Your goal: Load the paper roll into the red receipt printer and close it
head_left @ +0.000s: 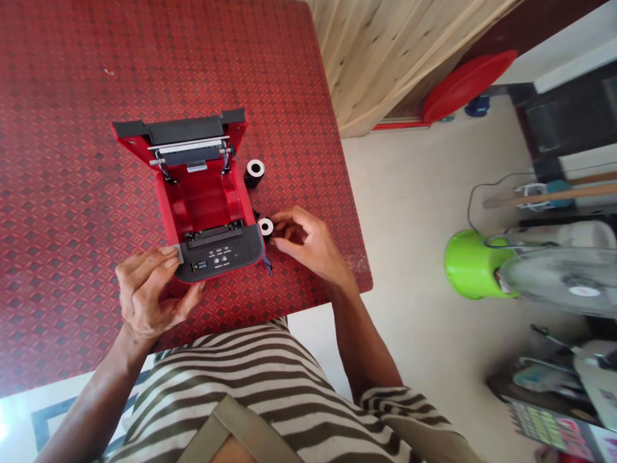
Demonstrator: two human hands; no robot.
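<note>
A red and black label printer (207, 199) sits on the table with its lid (186, 132) raised and its red inner bay bare. My left hand (152, 289) grips the printer's front left corner, fingers on the dark control panel (231, 254) and thumb along the front edge. Close against the printer's right side stands a small black roll (266, 229) with a white core end. The thumb and fingertips of my right hand (308, 238) close on this roll from the right. Behind it, a second black roll (254, 172) stands upright, untouched.
A red patterned table (72, 193) carries the printer; its right edge runs just beyond my right hand. On the floor at the right are a green bucket (475, 263) and a fan (569, 280). A wooden panel (376, 51) rises behind the table's far right side.
</note>
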